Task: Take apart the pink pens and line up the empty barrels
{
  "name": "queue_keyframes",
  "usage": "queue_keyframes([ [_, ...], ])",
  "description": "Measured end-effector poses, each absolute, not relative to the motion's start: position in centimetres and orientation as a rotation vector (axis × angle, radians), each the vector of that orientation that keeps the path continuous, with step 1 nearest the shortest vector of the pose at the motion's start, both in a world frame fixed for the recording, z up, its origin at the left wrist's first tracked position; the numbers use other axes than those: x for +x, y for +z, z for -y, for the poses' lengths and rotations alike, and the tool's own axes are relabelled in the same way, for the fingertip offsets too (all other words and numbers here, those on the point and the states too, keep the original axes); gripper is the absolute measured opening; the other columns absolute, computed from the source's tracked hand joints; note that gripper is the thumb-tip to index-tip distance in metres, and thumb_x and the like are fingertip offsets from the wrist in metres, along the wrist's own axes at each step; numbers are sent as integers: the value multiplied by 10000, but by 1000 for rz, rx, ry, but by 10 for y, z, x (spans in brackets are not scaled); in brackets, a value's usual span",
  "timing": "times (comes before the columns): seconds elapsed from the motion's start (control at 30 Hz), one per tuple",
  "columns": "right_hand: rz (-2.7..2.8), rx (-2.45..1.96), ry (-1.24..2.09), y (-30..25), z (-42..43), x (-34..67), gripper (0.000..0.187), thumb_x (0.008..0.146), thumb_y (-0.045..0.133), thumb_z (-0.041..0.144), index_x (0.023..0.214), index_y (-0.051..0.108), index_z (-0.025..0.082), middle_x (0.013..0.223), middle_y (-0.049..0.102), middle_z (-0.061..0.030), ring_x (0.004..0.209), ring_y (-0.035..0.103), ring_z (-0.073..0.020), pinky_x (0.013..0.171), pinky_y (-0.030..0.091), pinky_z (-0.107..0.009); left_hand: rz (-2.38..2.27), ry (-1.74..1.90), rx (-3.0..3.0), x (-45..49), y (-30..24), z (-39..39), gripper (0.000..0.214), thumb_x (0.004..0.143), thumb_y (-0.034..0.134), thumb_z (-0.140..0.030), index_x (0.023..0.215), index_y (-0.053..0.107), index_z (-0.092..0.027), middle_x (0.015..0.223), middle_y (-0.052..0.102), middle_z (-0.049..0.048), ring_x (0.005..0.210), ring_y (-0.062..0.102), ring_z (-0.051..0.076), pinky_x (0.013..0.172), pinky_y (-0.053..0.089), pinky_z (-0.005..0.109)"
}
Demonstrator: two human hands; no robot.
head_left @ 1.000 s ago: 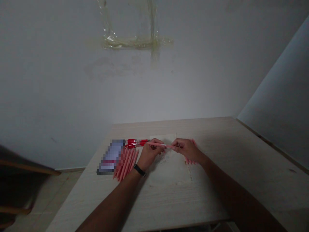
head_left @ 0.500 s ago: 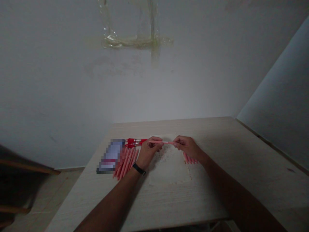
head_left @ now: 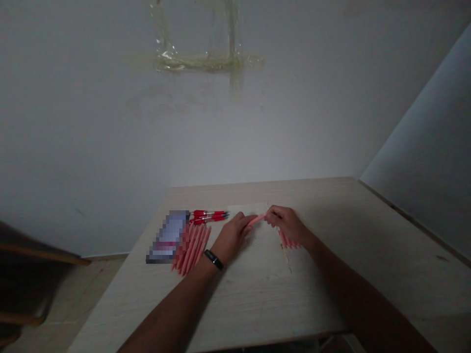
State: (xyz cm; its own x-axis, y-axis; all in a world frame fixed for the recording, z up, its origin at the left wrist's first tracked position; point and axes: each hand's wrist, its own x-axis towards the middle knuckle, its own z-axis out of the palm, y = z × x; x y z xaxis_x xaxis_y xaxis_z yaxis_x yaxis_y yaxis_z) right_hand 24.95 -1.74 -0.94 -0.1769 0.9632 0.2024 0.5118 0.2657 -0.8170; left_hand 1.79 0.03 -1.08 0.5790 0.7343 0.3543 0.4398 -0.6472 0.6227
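A slim pink pen [head_left: 256, 220] spans the short gap between my hands, tilted up toward the right. My left hand [head_left: 233, 235], with a black band on its wrist, is closed around its left end. On the right end, the fingers of my right hand [head_left: 286, 221] are pinched shut. Several more pink pens [head_left: 289, 240] lie partly hidden under my right hand and wrist. Left of my left wrist is a bundle of loose pink pens [head_left: 193, 249]. Behind them are several red pens [head_left: 211, 216] with dark tips.
A phone-like device [head_left: 169, 238], blurred by pixels, lies at the left of the pale wooden table [head_left: 324, 196]. Beneath my hands is a pale flat sheet [head_left: 253, 264] with a ragged right edge. Behind the table stands a wall [head_left: 294, 122] with old tape on it.
My left hand has moved right along the pen and turned, closing the gap to my right hand. The pen's white middle section no longer shows, and the red pens' tips are uncovered.
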Motion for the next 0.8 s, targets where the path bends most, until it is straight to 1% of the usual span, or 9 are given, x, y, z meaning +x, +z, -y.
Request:
queue_keyframes([
  [0.1,1837,-1363,793,-11,17,249,343,926,493,448,789,628,165,634,598,2,486,526,-90,449,376,-183,-943,838,2317,18,-13,-1,227,955,519,-267,1139,630,-193,964,653,53,873,599,179,763,436,276],
  [0.17,1850,-1388,814,-14,18,247,362,938,463,450,782,623,165,633,597,3,447,506,-81,411,350,-174,-963,851,2318,17,-13,-2,181,954,528,-281,1059,636,-179,950,668,53,858,604,179,753,435,272],
  [0.23,1875,-1405,814,-17,18,247,367,942,447,443,777,625,167,641,604,1,444,512,-80,400,345,-168,-980,854,2342,17,-11,-2,196,964,514,-309,1019,647,-177,940,676,59,860,609,185,750,435,274],
  [0.4,1980,-1427,729,-18,18,250,342,953,444,419,799,632,179,622,597,18,422,493,-77,416,345,-174,-1003,810,2369,16,-8,-3,220,966,497,-296,992,672,-165,949,700,84,869,629,201,758,443,284],
  [0.53,2052,-1340,583,-7,21,249,335,962,481,408,782,635,171,649,601,7,536,560,-97,508,381,-185,-1015,768,2384,16,-5,-2,209,957,499,-266,995,675,-160,940,713,80,841,636,196,730,429,271],
  [0.6,2051,-1329,588,-2,25,248,355,975,466,432,801,635,174,653,609,3,527,560,-100,497,365,-190,-1015,742,2388,15,-3,-1,226,965,478,-265,993,676,-159,886,710,66,792,631,183,699,415,259],
  [0.7,2036,-1331,639,2,29,247,356,978,459,466,860,649,188,660,625,-2,480,547,-100,463,341,-197,-982,696,2383,15,-1,-1,294,991,419,-296,962,679,-161,747,675,32,687,604,161,645,395,247],
  [0.73,2028,-1338,652,2,29,247,355,975,462,476,881,655,193,651,624,-1,466,543,-102,455,339,-199,-976,694,2380,15,0,-2,302,993,416,-303,959,680,-163,732,670,28,675,601,159,639,394,246],
  [0.8,2004,-1356,666,1,30,247,346,962,479,487,916,665,198,629,617,3,445,534,-104,446,340,-200,-993,723,2383,14,-1,-2,276,978,451,-309,972,687,-166,786,691,41,709,614,169,648,404,252],
])
